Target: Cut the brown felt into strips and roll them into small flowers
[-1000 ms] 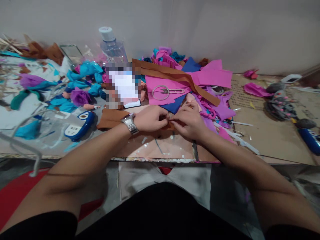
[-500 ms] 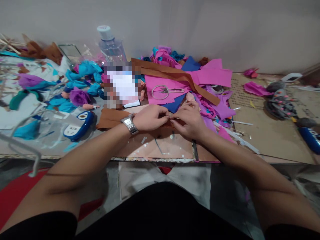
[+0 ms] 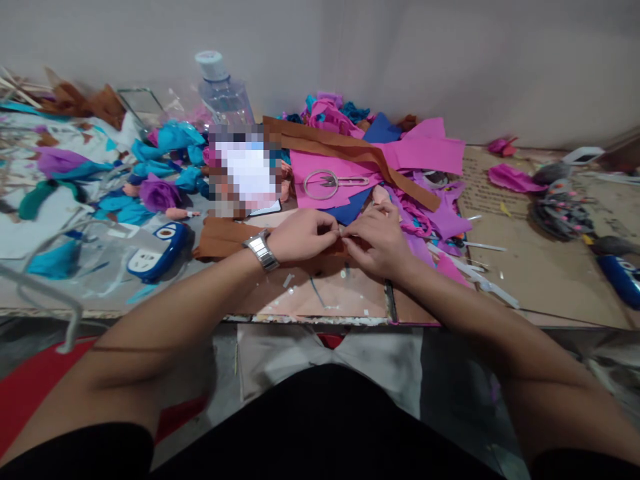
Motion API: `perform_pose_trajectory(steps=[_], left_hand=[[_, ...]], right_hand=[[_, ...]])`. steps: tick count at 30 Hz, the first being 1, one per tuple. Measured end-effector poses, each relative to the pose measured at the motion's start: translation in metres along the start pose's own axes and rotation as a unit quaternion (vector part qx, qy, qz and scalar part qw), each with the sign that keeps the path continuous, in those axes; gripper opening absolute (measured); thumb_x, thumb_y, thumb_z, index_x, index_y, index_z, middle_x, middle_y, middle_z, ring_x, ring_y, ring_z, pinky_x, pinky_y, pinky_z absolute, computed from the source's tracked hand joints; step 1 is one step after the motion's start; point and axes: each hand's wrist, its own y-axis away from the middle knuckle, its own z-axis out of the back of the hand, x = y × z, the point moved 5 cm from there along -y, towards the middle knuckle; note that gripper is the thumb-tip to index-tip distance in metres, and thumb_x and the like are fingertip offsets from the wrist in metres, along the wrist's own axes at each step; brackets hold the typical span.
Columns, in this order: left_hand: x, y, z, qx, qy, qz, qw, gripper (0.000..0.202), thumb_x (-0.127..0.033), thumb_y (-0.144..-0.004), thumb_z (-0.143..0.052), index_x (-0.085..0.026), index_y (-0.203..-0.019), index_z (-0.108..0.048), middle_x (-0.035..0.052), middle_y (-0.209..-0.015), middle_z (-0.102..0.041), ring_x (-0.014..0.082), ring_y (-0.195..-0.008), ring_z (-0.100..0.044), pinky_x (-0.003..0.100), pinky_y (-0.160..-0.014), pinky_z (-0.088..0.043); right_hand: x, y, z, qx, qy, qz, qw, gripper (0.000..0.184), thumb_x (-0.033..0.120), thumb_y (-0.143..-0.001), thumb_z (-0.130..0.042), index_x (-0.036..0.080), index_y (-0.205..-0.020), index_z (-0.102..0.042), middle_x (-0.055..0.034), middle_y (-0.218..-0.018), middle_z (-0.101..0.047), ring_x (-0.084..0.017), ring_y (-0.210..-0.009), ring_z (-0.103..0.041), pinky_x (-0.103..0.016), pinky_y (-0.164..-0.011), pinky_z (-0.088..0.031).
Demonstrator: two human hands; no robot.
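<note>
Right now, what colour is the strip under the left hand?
Brown; the strip shows best in the head view, beside the watch.

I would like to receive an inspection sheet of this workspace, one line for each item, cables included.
Surface: table, small scraps near its worn front edge.
Job's things: brown strip beside the left wrist; brown also shows between the hands.
Clutter: pink sheets with snips on top; bottle; purple flower.
Hands: left hand and right hand, fingertips close together; their exact grip is too small to tell.
Cables: pale bent line at left, cord or rod unclear.
Surroundings: grey wall behind.
</note>
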Motion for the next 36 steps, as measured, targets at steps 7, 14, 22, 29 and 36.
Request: perform_pose_trajectory(steps=[7,14,22,29,36], left_hand=[[-0.001,0.000,-0.001,0.010,0.008,0.007,1.000,0.027,-0.034,-0.091,-0.058,-0.017,-0.071,-0.064,-0.0024,-0.066,-0.062,0.0119,-0.062,-0.050,0.028,-0.064,-0.035],[0.003,0.000,-0.004,-0.011,-0.008,0.005,1.000,0.030,-0.038,-0.093,-0.057,-0.018,-0.072,-0.062,-0.0024,-0.065,-0.059,0.0120,-0.062,-0.047,0.029,-0.064,-0.034],[-0.003,0.001,-0.003,-0.040,-0.080,-0.026,0.996,0.028,-0.037,-0.095,-0.056,-0.018,-0.079,-0.070,0.0001,-0.067,-0.063,0.0135,-0.061,-0.047,0.030,-0.063,-0.031],[-0.008,0.003,-0.004,-0.052,-0.138,-0.049,0.988,0.028,-0.035,-0.096,-0.055,-0.019,-0.086,-0.075,0.0050,-0.077,-0.073,0.0180,-0.067,-0.058,0.031,-0.067,-0.035],[-0.007,0.005,-0.007,-0.070,-0.171,-0.080,0.979,0.030,-0.036,-0.101,-0.052,-0.019,-0.090,-0.073,0.0060,-0.081,-0.075,0.0199,-0.072,-0.063,0.032,-0.070,-0.038]], right_hand=[[-0.001,0.001,-0.004,0.011,0.002,-0.009,1.000,0.009,0.028,-0.100,-0.061,0.023,-0.097,-0.067,-0.0032,-0.096,-0.080,-0.024,-0.095,-0.068,-0.049,-0.106,-0.030],[-0.003,0.001,-0.008,0.030,0.006,-0.032,0.999,0.008,0.027,-0.101,-0.059,0.023,-0.101,-0.065,-0.0047,-0.105,-0.079,-0.026,-0.103,-0.066,-0.049,-0.106,-0.028],[-0.004,0.001,-0.007,0.032,-0.002,-0.048,0.998,0.006,0.027,-0.101,-0.058,0.024,-0.101,-0.063,-0.0054,-0.109,-0.079,-0.028,-0.108,-0.064,-0.051,-0.106,-0.028],[-0.005,0.001,-0.009,0.049,-0.002,-0.044,0.998,0.006,0.024,-0.100,-0.057,0.023,-0.104,-0.061,-0.0066,-0.116,-0.078,-0.029,-0.112,-0.063,-0.051,-0.104,-0.028],[-0.005,0.001,-0.008,0.049,-0.007,-0.053,0.997,0.007,0.023,-0.101,-0.053,0.023,-0.103,-0.060,-0.0079,-0.119,-0.077,-0.029,-0.114,-0.061,-0.051,-0.103,-0.027]])
